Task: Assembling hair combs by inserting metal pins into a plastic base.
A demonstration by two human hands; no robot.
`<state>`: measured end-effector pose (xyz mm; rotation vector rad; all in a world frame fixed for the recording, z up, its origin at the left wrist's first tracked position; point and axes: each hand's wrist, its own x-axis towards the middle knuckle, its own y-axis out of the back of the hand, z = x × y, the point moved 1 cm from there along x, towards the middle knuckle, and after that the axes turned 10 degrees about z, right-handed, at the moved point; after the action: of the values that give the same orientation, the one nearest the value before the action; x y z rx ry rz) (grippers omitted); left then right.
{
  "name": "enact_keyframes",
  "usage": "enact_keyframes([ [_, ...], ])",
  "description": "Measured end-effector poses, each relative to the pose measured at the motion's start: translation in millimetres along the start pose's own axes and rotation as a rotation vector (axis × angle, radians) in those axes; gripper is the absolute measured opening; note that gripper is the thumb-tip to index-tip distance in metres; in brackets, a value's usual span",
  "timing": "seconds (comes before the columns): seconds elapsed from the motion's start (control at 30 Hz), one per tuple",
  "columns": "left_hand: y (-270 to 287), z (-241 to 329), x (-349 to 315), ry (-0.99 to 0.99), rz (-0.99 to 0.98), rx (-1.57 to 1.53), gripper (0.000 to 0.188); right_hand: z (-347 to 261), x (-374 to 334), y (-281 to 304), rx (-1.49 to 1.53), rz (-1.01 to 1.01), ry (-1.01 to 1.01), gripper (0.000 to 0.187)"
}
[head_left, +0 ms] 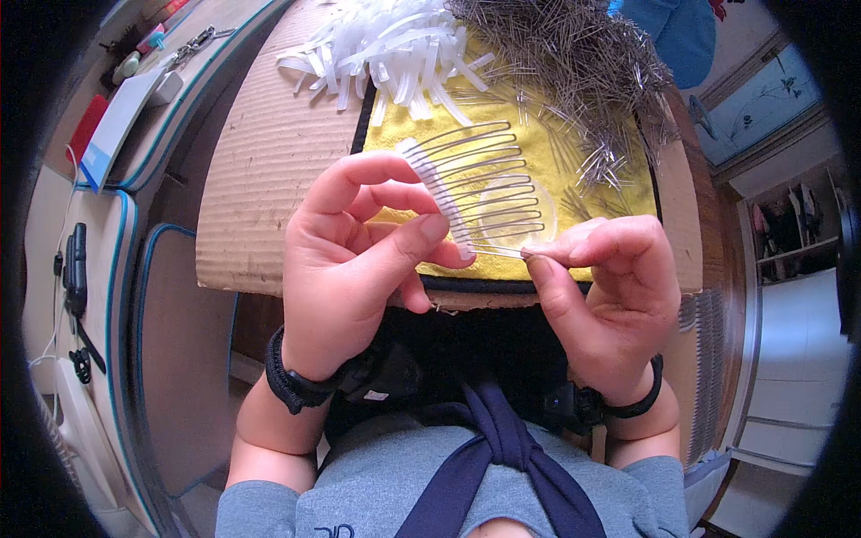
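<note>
Between the thumb and fingers of my left hand [345, 242] is the white plastic strip [413, 152] of a wire hair comb. A row of U-shaped metal teeth [502, 164] fans out from it to the right. My right hand [619, 278] pinches a single U-shaped wire pin [499, 252] by its bent end. The pin's two legs point left and meet the strip's lower end, close to my left thumb. Whether their tips are inside the strip is too small to tell. Both hands are raised over the near edge of a yellow cloth [596, 204].
At the far side lie a heap of white plastic strips [395, 45] and a big tangle of metal wire pins [574, 63]. The black-edged cloth rests on a cardboard sheet [260, 161]. A clear round disc [545, 204] shows behind the comb. A blue-edged desk [193, 67] stands left.
</note>
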<state>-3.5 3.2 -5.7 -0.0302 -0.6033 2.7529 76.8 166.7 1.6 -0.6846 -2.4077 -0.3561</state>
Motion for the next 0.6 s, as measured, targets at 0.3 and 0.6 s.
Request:
enact_keyframes([
  [0.3, -0.4, -3.6, -0.5, -0.058, -0.018, 0.026, 0.029, -4.2, 9.0, 2.9, -0.083, -0.079, 0.043, 0.018],
  [0.6, -2.7, 1.0, -2.6, -0.086, -0.016, 0.121, 0.031, -10.5, 12.0, 9.6, -0.130, -0.207, -0.189, 0.054],
])
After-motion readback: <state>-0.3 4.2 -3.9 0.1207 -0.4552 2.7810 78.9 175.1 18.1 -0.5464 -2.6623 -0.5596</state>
